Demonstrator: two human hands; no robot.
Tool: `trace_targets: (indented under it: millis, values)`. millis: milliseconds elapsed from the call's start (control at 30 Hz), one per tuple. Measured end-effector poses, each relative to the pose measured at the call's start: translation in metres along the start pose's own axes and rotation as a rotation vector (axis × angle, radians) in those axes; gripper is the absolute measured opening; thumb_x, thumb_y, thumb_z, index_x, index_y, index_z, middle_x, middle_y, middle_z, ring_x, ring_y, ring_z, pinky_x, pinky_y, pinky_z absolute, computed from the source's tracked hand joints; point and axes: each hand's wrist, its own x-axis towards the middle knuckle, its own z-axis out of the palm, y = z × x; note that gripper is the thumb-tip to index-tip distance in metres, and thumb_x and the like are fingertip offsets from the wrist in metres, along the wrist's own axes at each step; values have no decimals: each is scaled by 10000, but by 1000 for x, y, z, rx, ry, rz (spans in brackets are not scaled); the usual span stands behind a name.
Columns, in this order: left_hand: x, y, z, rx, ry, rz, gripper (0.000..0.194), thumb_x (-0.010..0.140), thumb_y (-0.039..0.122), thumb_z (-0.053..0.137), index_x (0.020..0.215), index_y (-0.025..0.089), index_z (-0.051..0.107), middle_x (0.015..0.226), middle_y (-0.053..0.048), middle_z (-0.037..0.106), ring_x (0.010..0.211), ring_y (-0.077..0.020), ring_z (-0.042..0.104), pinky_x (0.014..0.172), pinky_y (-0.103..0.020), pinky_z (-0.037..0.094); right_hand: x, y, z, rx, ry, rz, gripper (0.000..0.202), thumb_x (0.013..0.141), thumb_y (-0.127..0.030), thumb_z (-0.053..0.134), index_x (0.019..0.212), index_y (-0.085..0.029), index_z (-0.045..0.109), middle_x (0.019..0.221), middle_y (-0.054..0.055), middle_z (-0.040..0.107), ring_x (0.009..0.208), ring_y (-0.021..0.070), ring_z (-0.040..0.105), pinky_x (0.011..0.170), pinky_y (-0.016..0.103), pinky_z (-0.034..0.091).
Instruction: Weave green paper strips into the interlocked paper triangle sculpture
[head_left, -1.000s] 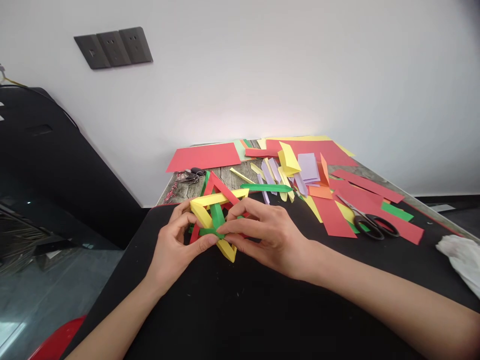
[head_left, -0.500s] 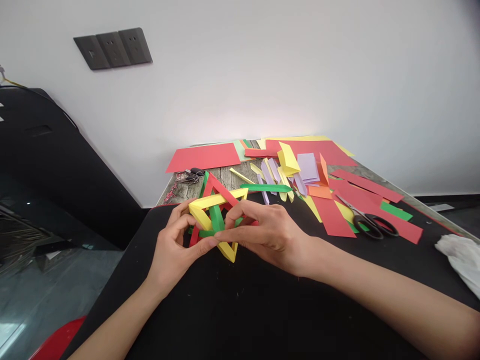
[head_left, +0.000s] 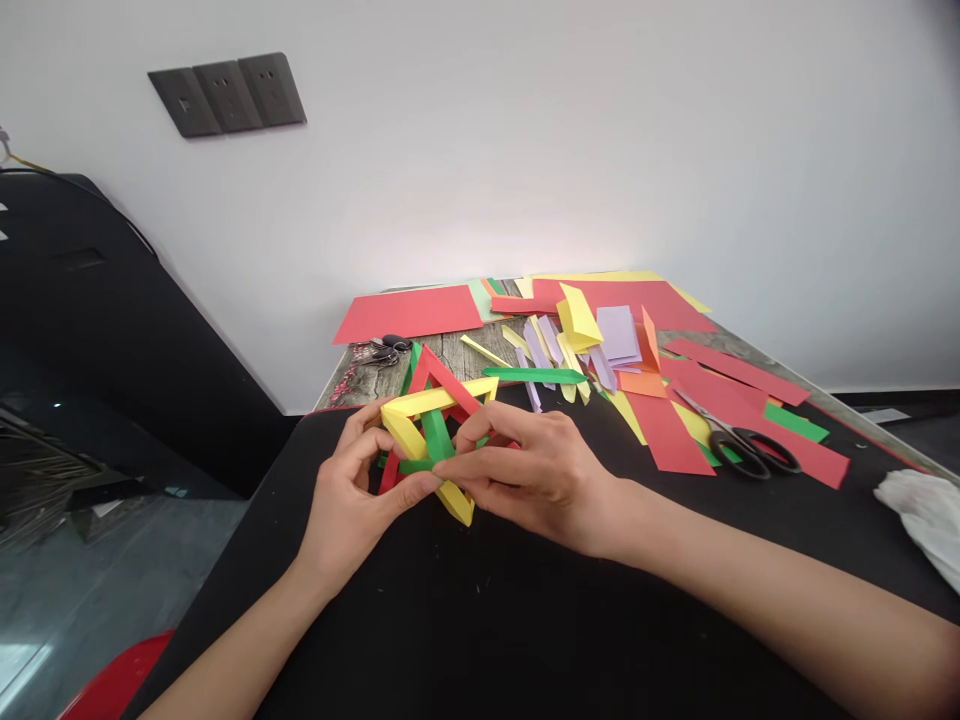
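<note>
Between my hands is a paper model of interlocked yellow, red and green folded strips (head_left: 442, 401), held above the black table surface (head_left: 480, 620). My left hand (head_left: 356, 485) grips its left side, thumb on the lower green strip and fingers behind the yellow and red ones. At the model's right side, my right hand (head_left: 529, 470) pinches the green strip near my left thumb; its fingers cover part of the model. Just behind the right hand lies a loose folded green strip (head_left: 534, 376).
Scissors (head_left: 750, 450) rest on red strips (head_left: 787, 440) at the right. Purple folded pieces (head_left: 619, 335), a yellow folded piece (head_left: 579, 318) and red sheets (head_left: 412, 313) lie toward the wall. Small black-handled scissors (head_left: 390, 347) are behind the model; white tissue (head_left: 922, 515) sits far right.
The view has shifted very slightly. Both hands keep nearly the same grip on the paper model, with only tiny finger movement.
</note>
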Motion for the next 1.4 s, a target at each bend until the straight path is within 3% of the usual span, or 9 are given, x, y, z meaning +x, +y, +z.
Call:
trace_targets:
  millis: [333, 867, 1400]
  values:
    - [-2, 5, -1, -68, -59, -73, 223, 704, 356, 783, 763, 196, 640, 1358, -87, 458, 1303, -326, 418, 1077, -435, 362, 4, 1, -5, 97, -44, -6, 168, 928, -157, 570, 947, -170, 736, 856, 54, 627, 566, 70, 499, 485, 198, 368]
    - [-1, 4, -4, -123, -91, -114, 219, 642, 303, 830, 761, 212, 670, 1375, -57, 454, 1284, -313, 444, 1092, -419, 352, 7, 1, -8, 127, -66, -23, 166, 910, -102, 572, 952, -114, 732, 859, 70, 612, 562, 67, 495, 484, 190, 388]
    - [-1, 3, -2, -134, -78, -107, 233, 688, 352, 800, 772, 197, 647, 1338, -80, 471, 1265, -309, 462, 1046, -402, 393, 3, -3, 0, 50, 2, 17, 151, 904, -123, 572, 941, -160, 714, 849, 47, 617, 581, 74, 499, 506, 195, 393]
